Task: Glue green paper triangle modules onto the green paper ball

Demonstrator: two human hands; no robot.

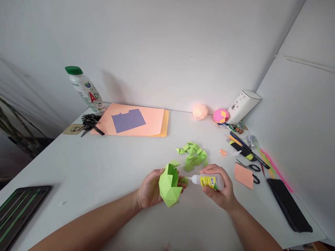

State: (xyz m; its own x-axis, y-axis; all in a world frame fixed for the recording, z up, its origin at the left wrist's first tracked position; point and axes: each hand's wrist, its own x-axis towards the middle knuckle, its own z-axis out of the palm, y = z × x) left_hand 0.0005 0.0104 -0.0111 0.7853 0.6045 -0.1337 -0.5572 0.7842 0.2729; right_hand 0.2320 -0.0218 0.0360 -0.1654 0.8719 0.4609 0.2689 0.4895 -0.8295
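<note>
My left hand [149, 189] is closed around a half-built green paper polyhedron [169, 186], an open faceted bowl shape held just above the white table [104, 170]. My right hand [221, 190] grips a small clear glue bottle [209, 181] with a yellow label, lying sideways. Its white nozzle points left and touches a green flap at the model's right edge. Just behind the hands lies a pile of several small folded green paper pieces [193, 156].
Peach and orange sheets [146, 120] with a purple cut-out lie at the back, beside a green-capped bottle [83, 89] and keys [89, 122]. Paper balls, a white box, pens, scissors [250, 169], an orange square and a black phone [288, 205] crowd the right. A tablet [18, 211] sits front left.
</note>
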